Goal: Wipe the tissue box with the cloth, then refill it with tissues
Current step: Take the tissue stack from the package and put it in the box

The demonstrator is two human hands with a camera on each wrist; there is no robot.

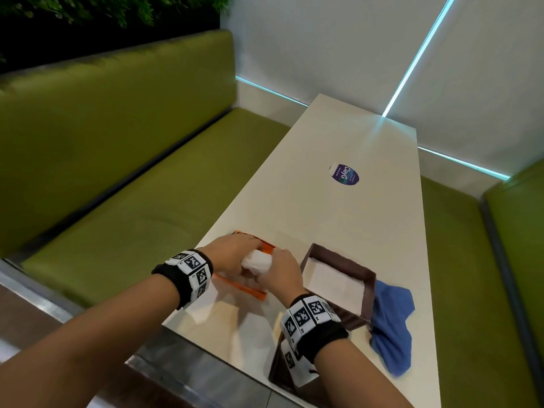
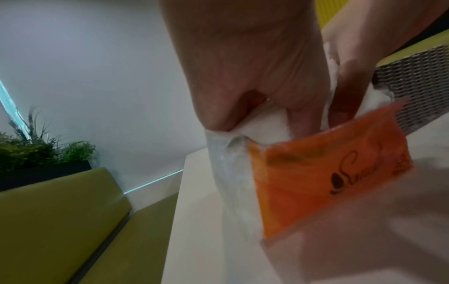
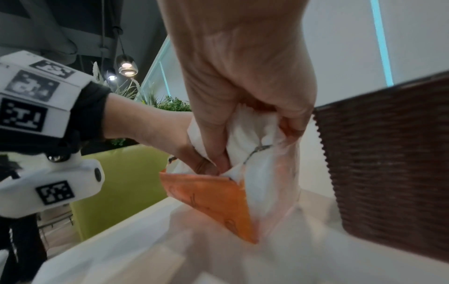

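Refill step: both hands, left hand and right hand, grip the tissues inside the orange pack, just left of the open tissue box. Next, I judge, the wad must come free and go into the box; the cloth lies against the box's right side.

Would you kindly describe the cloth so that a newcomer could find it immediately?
Start at the long white table between the green benches. On its right near edge stands an open brown box; the cloth lies crumpled against the box's right side. It is the only blue, soft thing there.
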